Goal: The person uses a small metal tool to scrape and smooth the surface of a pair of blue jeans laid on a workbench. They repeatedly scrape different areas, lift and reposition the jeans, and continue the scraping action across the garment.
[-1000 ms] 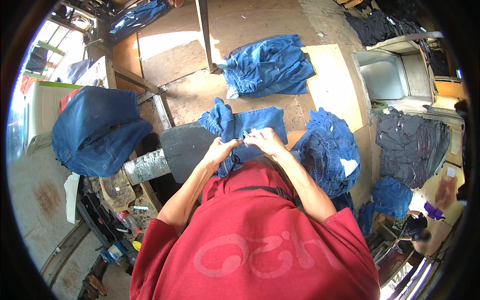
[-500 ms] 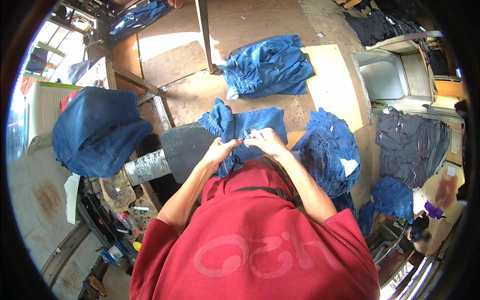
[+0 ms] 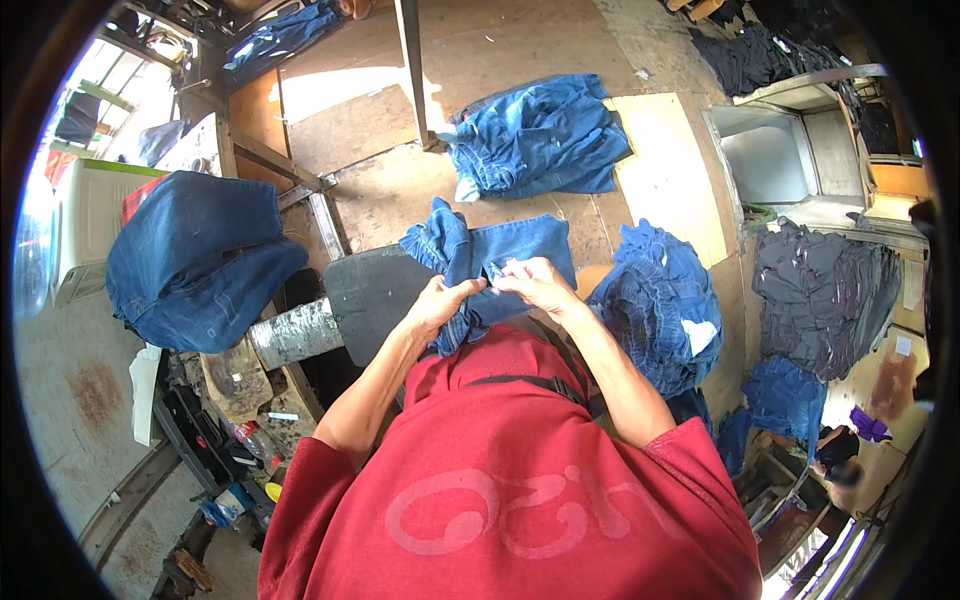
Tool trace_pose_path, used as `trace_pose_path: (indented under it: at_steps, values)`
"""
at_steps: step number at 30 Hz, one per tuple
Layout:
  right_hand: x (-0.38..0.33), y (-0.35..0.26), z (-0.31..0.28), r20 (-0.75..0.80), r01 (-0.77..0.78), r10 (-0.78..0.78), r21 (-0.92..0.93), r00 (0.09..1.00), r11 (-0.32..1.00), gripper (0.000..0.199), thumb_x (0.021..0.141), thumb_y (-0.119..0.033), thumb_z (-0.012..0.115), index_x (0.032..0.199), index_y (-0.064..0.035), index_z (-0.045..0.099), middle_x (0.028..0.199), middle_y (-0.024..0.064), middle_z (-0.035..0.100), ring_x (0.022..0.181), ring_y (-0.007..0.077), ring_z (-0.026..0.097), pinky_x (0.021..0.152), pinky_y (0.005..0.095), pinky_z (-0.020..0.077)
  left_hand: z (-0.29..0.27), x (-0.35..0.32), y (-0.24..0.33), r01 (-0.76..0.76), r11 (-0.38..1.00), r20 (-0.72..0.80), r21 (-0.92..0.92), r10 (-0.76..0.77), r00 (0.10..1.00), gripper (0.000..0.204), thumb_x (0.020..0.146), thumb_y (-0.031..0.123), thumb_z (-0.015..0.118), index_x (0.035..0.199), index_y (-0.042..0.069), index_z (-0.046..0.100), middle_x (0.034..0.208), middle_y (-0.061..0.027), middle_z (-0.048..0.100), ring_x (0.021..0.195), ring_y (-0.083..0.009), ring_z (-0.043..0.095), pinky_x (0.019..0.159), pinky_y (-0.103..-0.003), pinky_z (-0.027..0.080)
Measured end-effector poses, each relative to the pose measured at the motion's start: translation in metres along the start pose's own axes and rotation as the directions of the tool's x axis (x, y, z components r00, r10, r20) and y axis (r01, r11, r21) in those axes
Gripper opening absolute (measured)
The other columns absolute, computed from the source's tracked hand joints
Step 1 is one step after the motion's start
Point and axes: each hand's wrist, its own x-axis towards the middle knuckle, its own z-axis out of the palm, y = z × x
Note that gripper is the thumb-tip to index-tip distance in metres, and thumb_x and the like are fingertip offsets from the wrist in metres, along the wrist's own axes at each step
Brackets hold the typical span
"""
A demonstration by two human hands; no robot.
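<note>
We pinch blue jeans (image 3: 500, 262) edge, left hand (image 3: 443, 300) and right hand (image 3: 535, 283) fingers pressed tight, cloth over dark ironing board (image 3: 375, 290) for flat rest.

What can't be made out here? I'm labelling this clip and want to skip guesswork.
- Head view: the spot pinched on the jeans is hidden between left hand and right hand.
- The jeans' lower part is covered by the red shirt.
- Clutter by the grey roll is too small.
</note>
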Motion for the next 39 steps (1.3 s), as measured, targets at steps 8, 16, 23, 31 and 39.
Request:
trace_pose_path:
  at_steps: [8, 16, 23, 31, 39]
  values:
    - [-0.008, -0.005, 0.004, -0.014, -0.093, 0.094, 0.059, 0.995, 0.994, 0.019, 0.095, -0.026, 0.077, 0.093, -0.0077, 0.076, 0.068, -0.0112, 0.049, 0.053, 0.0006, 0.035, 0.050, 0.0220, 0.0253, 0.023, -0.025, 0.021, -0.070, 0.990, -0.069, -0.124, 0.061, 0.996, 0.037, 0.088, 0.023, 0.085, 0.115, -0.001, 0.073, 0.106, -0.0079, 0.078, 0.097, -0.0159, 0.072, 0.094, -0.033, 0.056]
    - [-0.004, 0.007, 0.000, 0.055, -0.199, 0.192, 0.330, 0.980, 0.923, 0.016, 0.097, -0.022, 0.075, 0.095, -0.0060, 0.073, 0.065, -0.0117, 0.047, 0.051, -0.0003, 0.035, 0.049, 0.0211, 0.0251, 0.012, -0.006, 0.006, -0.064, 0.996, -0.077, -0.064, 0.059, 0.995, 0.053, 0.085, 0.025, 0.088, 0.123, -0.005, 0.065, 0.114, -0.0125, 0.074, 0.104, -0.0194, 0.071, 0.096, -0.036, 0.056]
    - [-0.008, 0.008, -0.002, 0.119, -0.218, 0.183, 0.450, 0.976, 0.866, 0.015, 0.099, -0.021, 0.072, 0.099, -0.0051, 0.073, 0.064, -0.0128, 0.040, 0.051, -0.0001, 0.032, 0.049, 0.0209, 0.0249, 0.009, -0.031, 0.021, -0.055, 0.959, 0.171, -0.277, 0.106, 0.980, 0.036, 0.094, 0.016, 0.080, 0.122, -0.004, 0.070, 0.111, -0.0105, 0.078, 0.097, -0.0190, 0.074, 0.092, -0.037, 0.060]
    - [-0.009, -0.006, -0.002, -0.096, 0.132, -0.181, -0.379, 0.979, 0.916, 0.026, 0.097, -0.028, 0.074, 0.098, -0.0025, 0.080, 0.086, 0.0061, 0.077, 0.072, 0.0136, 0.065, 0.067, 0.0339, 0.0528, 0.013, -0.032, 0.030, -0.076, 0.980, 0.162, -0.184, 0.107, 0.981, 0.047, 0.089, 0.010, 0.083, 0.132, 0.000, 0.067, 0.121, -0.0090, 0.075, 0.111, -0.0201, 0.070, 0.103, -0.038, 0.055]
    - [0.037, -0.026, -0.019, 0.041, 0.195, -0.211, -0.580, 0.977, 0.791, 0.036, 0.089, -0.040, 0.080, 0.092, -0.0044, 0.080, 0.083, 0.0128, 0.078, 0.072, 0.0242, 0.070, 0.069, 0.0399, 0.0542, -0.005, -0.033, 0.025, -0.115, 0.985, 0.268, -0.128, 0.146, 0.952, 0.084, 0.081, 0.010, 0.091, 0.153, 0.000, 0.050, 0.142, -0.0089, 0.065, 0.132, -0.0226, 0.058, 0.119, -0.039, 0.040]
